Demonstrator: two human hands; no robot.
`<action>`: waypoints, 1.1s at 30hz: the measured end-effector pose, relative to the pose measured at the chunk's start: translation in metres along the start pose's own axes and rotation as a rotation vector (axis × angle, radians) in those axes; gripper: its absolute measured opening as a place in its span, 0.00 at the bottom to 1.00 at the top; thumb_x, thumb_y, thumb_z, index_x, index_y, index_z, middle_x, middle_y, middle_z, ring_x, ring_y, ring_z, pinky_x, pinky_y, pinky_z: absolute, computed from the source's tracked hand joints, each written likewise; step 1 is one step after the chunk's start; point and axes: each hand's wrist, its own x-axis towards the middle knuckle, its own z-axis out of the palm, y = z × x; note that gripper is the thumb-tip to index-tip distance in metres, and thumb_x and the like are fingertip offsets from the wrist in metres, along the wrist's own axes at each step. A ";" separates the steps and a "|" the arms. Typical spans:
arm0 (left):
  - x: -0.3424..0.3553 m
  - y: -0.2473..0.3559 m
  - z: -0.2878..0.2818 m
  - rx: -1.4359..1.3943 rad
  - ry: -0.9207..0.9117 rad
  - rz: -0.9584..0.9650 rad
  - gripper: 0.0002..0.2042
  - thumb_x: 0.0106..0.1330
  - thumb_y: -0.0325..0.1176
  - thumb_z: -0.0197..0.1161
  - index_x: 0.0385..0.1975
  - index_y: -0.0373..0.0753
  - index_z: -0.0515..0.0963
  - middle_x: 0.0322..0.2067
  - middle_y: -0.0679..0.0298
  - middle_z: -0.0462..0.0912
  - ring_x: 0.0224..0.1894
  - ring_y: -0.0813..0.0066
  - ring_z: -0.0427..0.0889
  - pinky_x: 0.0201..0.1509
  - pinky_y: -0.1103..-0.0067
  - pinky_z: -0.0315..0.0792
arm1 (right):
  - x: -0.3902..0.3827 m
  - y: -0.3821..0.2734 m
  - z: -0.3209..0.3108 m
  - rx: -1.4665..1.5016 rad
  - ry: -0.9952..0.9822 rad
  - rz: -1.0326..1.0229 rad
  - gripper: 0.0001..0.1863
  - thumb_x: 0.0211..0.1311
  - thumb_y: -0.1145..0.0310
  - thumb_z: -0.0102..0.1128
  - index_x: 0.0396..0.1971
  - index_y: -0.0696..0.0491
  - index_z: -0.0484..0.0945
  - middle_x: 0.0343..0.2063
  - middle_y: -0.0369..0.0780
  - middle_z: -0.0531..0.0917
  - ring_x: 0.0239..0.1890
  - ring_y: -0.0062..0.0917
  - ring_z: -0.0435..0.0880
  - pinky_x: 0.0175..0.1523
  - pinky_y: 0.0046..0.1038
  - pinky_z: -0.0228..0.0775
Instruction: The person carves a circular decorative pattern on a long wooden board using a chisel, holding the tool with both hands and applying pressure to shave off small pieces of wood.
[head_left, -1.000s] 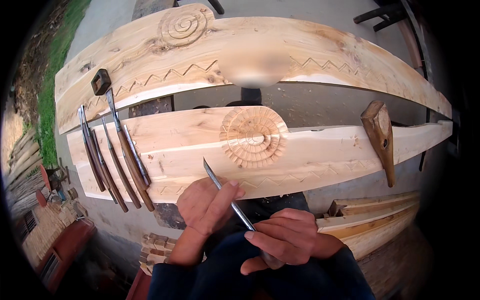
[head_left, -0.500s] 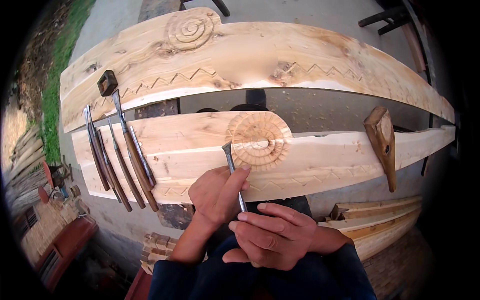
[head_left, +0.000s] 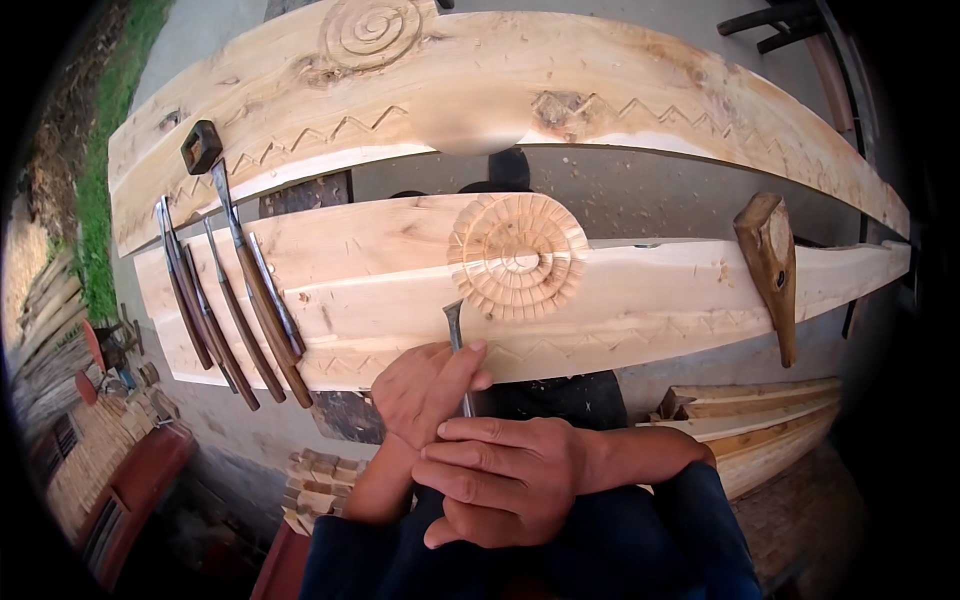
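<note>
Both hands share one narrow steel carving chisel (head_left: 455, 330): the left hand (head_left: 425, 390) wraps its shaft, the right hand (head_left: 500, 475) closes a tight grip below. Just above the grip, its blade tip rests on the pale carved wooden plank (head_left: 640, 300), beside the round spiral rosette (head_left: 518, 255).

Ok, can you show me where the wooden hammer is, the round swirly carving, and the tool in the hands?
wooden mallet (head_left: 768, 262), head view, on its thick head.
round carved rosette (head_left: 517, 256), head view, near its centre.
chisel (head_left: 455, 325), head view, on its metal blade above the left hand (head_left: 425, 390).
</note>
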 end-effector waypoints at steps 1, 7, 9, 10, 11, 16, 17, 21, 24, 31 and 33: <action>-0.001 0.001 -0.002 -0.005 0.002 -0.005 0.21 0.65 0.29 0.76 0.58 0.35 0.86 0.30 0.62 0.88 0.32 0.64 0.90 0.34 0.74 0.80 | 0.001 0.000 -0.002 -0.001 -0.006 0.004 0.23 0.77 0.53 0.72 0.26 0.51 0.73 0.41 0.48 0.93 0.43 0.36 0.94 0.53 0.39 0.92; -0.004 0.018 0.016 -0.070 -0.036 0.018 0.20 0.72 0.33 0.76 0.61 0.34 0.85 0.28 0.63 0.86 0.27 0.70 0.87 0.30 0.76 0.79 | -0.002 0.009 -0.038 0.424 0.058 0.158 0.27 0.75 0.47 0.75 0.33 0.51 0.68 0.40 0.50 0.93 0.30 0.31 0.92 0.33 0.30 0.86; 0.001 0.031 0.034 -0.222 0.018 0.039 0.21 0.70 0.31 0.76 0.61 0.32 0.86 0.27 0.64 0.86 0.26 0.72 0.85 0.29 0.76 0.78 | 0.005 0.009 -0.053 0.624 0.162 0.277 0.29 0.74 0.42 0.74 0.38 0.50 0.66 0.35 0.47 0.93 0.22 0.25 0.87 0.25 0.24 0.75; 0.006 0.038 0.041 -0.268 0.037 0.030 0.21 0.63 0.21 0.73 0.58 0.30 0.86 0.25 0.63 0.88 0.23 0.70 0.87 0.26 0.76 0.77 | 0.004 0.010 -0.055 0.695 0.205 0.313 0.30 0.73 0.41 0.74 0.40 0.49 0.66 0.34 0.46 0.93 0.19 0.24 0.85 0.22 0.22 0.71; 0.007 0.043 0.049 -0.267 0.044 0.024 0.21 0.63 0.21 0.73 0.58 0.30 0.86 0.25 0.63 0.88 0.23 0.70 0.87 0.26 0.76 0.77 | 0.005 0.010 -0.050 0.670 0.377 0.292 0.31 0.73 0.39 0.73 0.42 0.49 0.65 0.30 0.43 0.91 0.16 0.21 0.82 0.20 0.21 0.67; 0.018 0.044 0.064 -0.328 0.098 0.038 0.23 0.60 0.21 0.75 0.57 0.31 0.88 0.26 0.65 0.88 0.22 0.75 0.85 0.25 0.80 0.74 | 0.001 0.011 -0.046 0.460 0.547 0.262 0.33 0.73 0.34 0.71 0.43 0.49 0.65 0.23 0.37 0.87 0.13 0.20 0.77 0.18 0.20 0.62; 0.021 0.044 0.064 -0.331 0.115 0.062 0.23 0.59 0.22 0.76 0.57 0.31 0.88 0.27 0.65 0.89 0.22 0.75 0.85 0.25 0.80 0.74 | -0.002 0.014 -0.048 0.364 0.473 0.235 0.34 0.71 0.32 0.70 0.42 0.49 0.66 0.24 0.38 0.88 0.13 0.20 0.77 0.18 0.20 0.63; 0.020 0.035 0.054 -0.346 0.000 0.085 0.23 0.64 0.28 0.75 0.60 0.31 0.87 0.33 0.63 0.89 0.28 0.73 0.86 0.29 0.78 0.76 | 0.002 0.013 -0.049 0.165 0.281 0.209 0.37 0.67 0.27 0.69 0.38 0.50 0.69 0.29 0.40 0.91 0.15 0.20 0.80 0.20 0.21 0.65; 0.018 0.029 0.055 -0.389 -0.067 0.034 0.21 0.67 0.36 0.76 0.59 0.37 0.89 0.37 0.64 0.91 0.31 0.71 0.88 0.32 0.77 0.78 | 0.005 0.008 -0.041 0.065 0.104 0.227 0.40 0.64 0.24 0.70 0.31 0.52 0.71 0.30 0.43 0.90 0.18 0.22 0.79 0.24 0.22 0.67; 0.029 0.026 0.056 -0.301 -0.053 -0.113 0.18 0.67 0.42 0.81 0.53 0.44 0.91 0.42 0.63 0.94 0.46 0.64 0.95 0.57 0.66 0.88 | 0.015 0.018 -0.028 0.020 -0.030 0.233 0.39 0.71 0.30 0.67 0.19 0.52 0.69 0.23 0.40 0.79 0.19 0.26 0.74 0.27 0.26 0.63; 0.032 0.024 0.052 -0.333 -0.084 -0.153 0.17 0.67 0.41 0.82 0.53 0.43 0.91 0.43 0.61 0.95 0.49 0.63 0.96 0.63 0.62 0.88 | 0.018 0.019 -0.025 0.026 -0.023 0.241 0.38 0.76 0.34 0.64 0.18 0.53 0.68 0.19 0.38 0.72 0.19 0.27 0.72 0.28 0.27 0.63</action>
